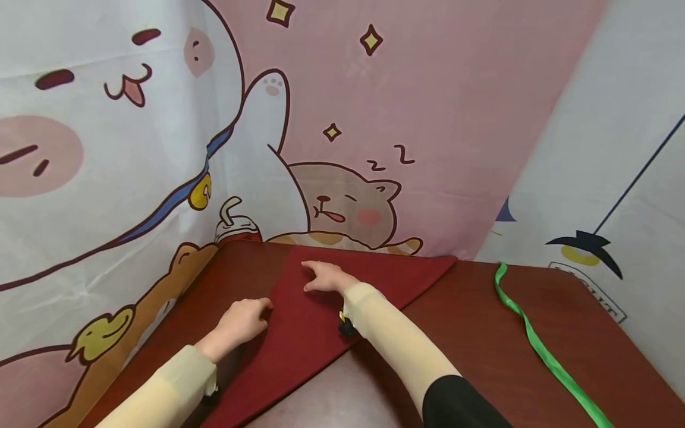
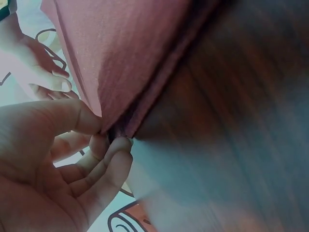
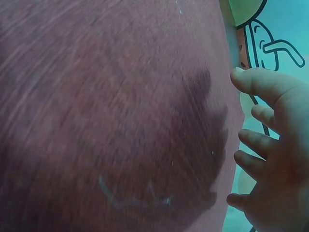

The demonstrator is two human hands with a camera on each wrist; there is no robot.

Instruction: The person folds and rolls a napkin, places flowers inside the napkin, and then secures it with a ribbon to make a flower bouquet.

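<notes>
A dark red cloth point(image 1: 305, 339), folded into a triangle-like shape, lies on the brown table with its long edge slanting toward the front left. At its left edge is my left hand point(image 1: 243, 321). In the left wrist view, the thumb and fingers of that hand pinch the cloth point(image 2: 130, 53) where two layers meet. My right hand point(image 1: 329, 277) is over the upper part of the cloth, fingers spread. The right wrist view shows this hand point(image 3: 280, 159) holding nothing, with its shadow on the cloth point(image 3: 120, 96).
A long green ribbon point(image 1: 540, 348) runs down the right side of the brown table point(image 1: 455, 345). Behind and to the left hangs a printed fabric backdrop point(image 1: 455, 119) with cartoon animals, meeting the table's back edge.
</notes>
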